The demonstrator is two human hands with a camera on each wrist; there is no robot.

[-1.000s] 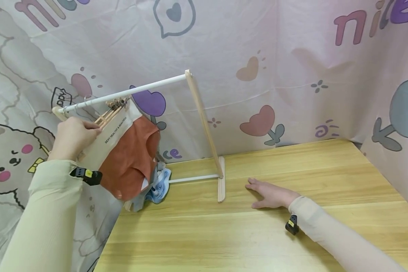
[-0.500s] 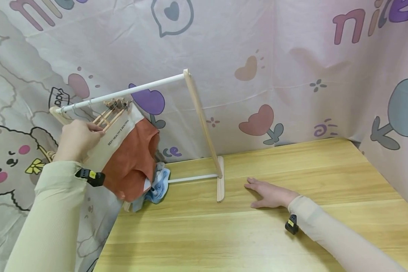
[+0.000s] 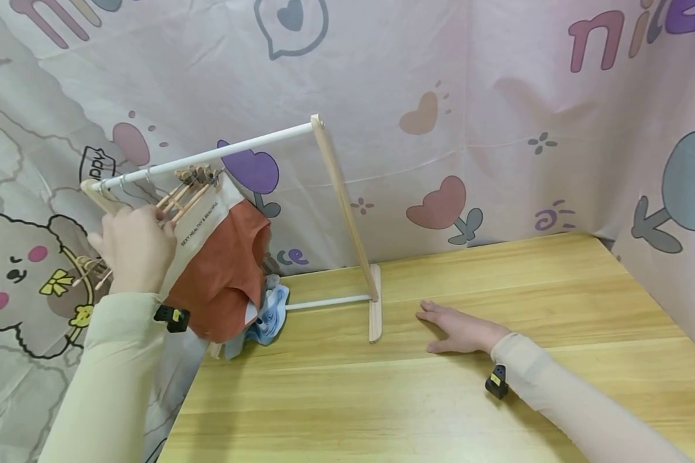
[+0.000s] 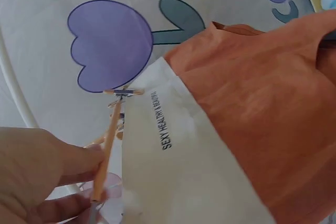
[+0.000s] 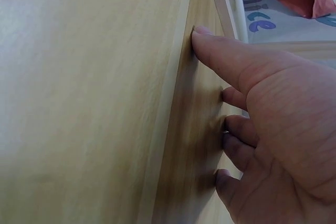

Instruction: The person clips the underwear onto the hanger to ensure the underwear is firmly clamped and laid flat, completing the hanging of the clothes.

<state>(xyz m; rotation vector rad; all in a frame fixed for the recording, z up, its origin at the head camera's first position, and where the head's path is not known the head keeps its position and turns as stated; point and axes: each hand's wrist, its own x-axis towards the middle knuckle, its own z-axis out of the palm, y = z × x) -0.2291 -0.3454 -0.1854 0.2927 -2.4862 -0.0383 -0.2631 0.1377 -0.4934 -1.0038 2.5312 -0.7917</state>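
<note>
My left hand is up at the left end of a clothes rack, just below its white top rail. In the left wrist view its thumb and fingers pinch a wooden clip hanger. From the hanger's clip hang rust-orange briefs with a cream printed waistband. More hangers and clips are bunched behind it. Pale blue garments show beneath the briefs. My right hand rests on the wooden table, fingers spread and touching only the tabletop.
The rack's wooden upright and foot stand left of my right hand, joined by a white lower rod. A printed curtain hangs behind the wood-grain table. More wooden hangers show left of my left hand.
My left hand has moved to the right and slightly down along the hangers, and hangers have come into view at its left. The right hand stays in place.
</note>
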